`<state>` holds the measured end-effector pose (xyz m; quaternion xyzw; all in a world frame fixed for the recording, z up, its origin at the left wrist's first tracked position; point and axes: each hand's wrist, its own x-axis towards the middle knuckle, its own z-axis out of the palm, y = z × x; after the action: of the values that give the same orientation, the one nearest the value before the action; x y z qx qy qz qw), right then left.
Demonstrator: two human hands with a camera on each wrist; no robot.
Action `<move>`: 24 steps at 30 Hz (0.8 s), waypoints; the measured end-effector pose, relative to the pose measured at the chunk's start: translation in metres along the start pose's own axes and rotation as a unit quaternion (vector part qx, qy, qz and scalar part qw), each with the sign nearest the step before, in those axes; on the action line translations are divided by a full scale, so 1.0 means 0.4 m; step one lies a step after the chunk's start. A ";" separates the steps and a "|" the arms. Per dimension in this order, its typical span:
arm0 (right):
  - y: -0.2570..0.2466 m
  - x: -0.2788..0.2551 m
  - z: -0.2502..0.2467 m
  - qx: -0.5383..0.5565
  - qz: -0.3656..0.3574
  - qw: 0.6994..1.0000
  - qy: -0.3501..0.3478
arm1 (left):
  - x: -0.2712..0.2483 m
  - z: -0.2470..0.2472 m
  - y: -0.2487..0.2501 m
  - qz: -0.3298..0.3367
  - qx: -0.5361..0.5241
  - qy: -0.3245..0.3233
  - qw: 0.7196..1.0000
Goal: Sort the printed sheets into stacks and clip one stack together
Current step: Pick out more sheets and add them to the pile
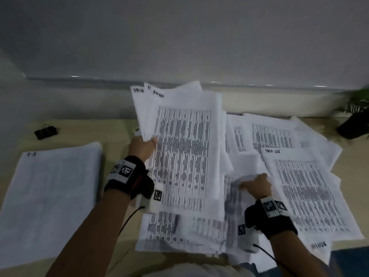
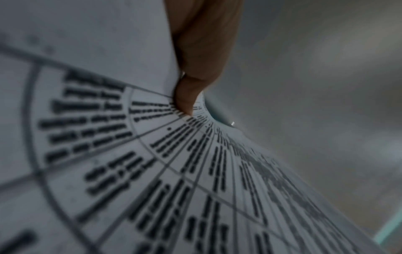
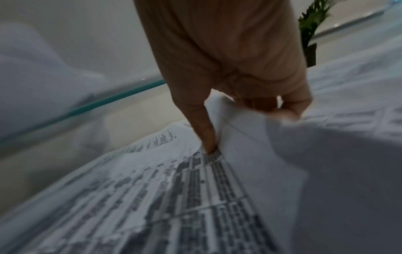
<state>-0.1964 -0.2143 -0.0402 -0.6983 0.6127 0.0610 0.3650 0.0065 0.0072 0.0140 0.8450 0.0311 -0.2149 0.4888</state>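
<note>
The pale beige counter (image 1: 117,136) carries everything I see, running up to a grey wall. I take the loose spread of white printed table sheets (image 1: 289,176) as my landmark: it is the largest thing, covering the counter from the middle to the right edge, its sheets overlapping at skewed angles.

Left of that spread, well apart from it, a neat squared stack of white sheets (image 1: 50,196) lies flat with faint print on top.

Above the spread's left part I hold a raised bundle of printed sheets (image 1: 179,140), tilted up off the counter and fanned at its far end. My left hand (image 1: 142,146) grips its left edge, fingers beneath and thumb (image 2: 187,96) pressed on the printed face, so these fingers are clamped on the bundle.

My right hand (image 1: 256,183) is down on the spread near its middle. The fingers (image 3: 291,106) are curled and pinching a lifted white sheet (image 3: 250,137), while one finger reaches down onto the printed page below. The picture is blurred here.

Beyond the spread's far right corner stands a green plant in a dark pot (image 1: 355,124).

Far left of the spread, beyond the neat stack, a small black binder clip (image 1: 46,131) lies alone on the counter.
</note>
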 end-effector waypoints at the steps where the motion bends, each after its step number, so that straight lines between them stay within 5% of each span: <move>1: -0.012 0.005 0.004 0.004 -0.020 1.000 -0.005 | 0.005 0.020 -0.026 -0.024 0.031 -0.023 0.999; 6: -0.134 0.046 0.009 0.042 -0.110 0.992 0.052 | 0.040 0.040 -0.102 -0.046 0.288 0.009 0.957; 11: -0.193 0.057 0.093 0.037 -0.097 0.995 0.014 | 0.054 0.040 -0.111 -0.042 0.105 -0.019 0.993; 17: -0.261 -0.066 0.210 0.037 -0.208 0.956 -0.202 | 0.009 0.070 -0.120 -0.002 -0.023 -0.055 0.998; 21: -0.286 -0.130 0.183 -0.047 -0.335 0.931 -0.133 | 0.017 0.049 -0.139 -0.062 -0.084 -0.022 0.994; 24: -0.299 -0.175 0.104 -0.005 -0.419 0.904 -0.087 | 0.025 0.016 -0.142 -0.097 -0.048 0.003 0.994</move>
<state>-0.0906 -0.1353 0.0190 -0.8844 0.2288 -0.0343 0.4055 -0.0014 0.0296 -0.0389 0.8139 0.1246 -0.2572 0.5059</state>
